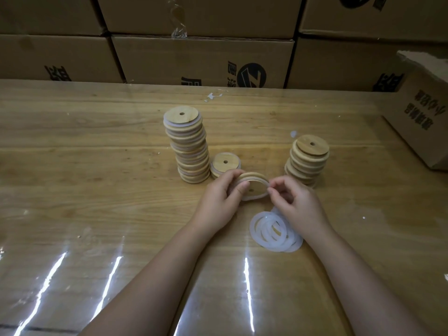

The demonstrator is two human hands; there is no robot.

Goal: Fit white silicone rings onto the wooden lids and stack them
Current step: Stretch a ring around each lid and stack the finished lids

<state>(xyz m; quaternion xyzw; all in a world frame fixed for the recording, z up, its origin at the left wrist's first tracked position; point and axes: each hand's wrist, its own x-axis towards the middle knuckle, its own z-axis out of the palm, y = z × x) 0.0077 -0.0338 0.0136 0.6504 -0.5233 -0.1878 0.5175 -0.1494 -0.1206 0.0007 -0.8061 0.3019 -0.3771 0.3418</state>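
Lid in hand: round wooden lid point(253, 183), pale grain, small centre hole, held tilted toward me just above the table, between the two stacks.
Ring on it: white silicone ring point(254, 197), thin and translucent, lying round the lid's near rim; I cannot tell how far it is seated.
Left hand: my left hand point(219, 196) clasps the lid's left edge, thumb on the face, fingers curled behind.
Right hand: my right hand point(294, 198) pinches the ring at the lid's right edge with thumb and forefinger.
Loose rings: heap of flat white rings point(271, 232), overlapping, matte, on the table just below my right wrist.
Short pile: low pile of ringed lids point(224, 163) just behind my left fingers, white edges showing.
Tall stack: leaning column of lids point(188, 146) with white rings between the discs, left of the short pile.
Right stack: plain wooden lids point(308, 161), shorter column, slightly askew.
Table: wood-grain top point(97, 166) under glossy clear film, streaked with glare.
Background: brown cardboard cartons point(201, 59) with black print, walled along the far edge.
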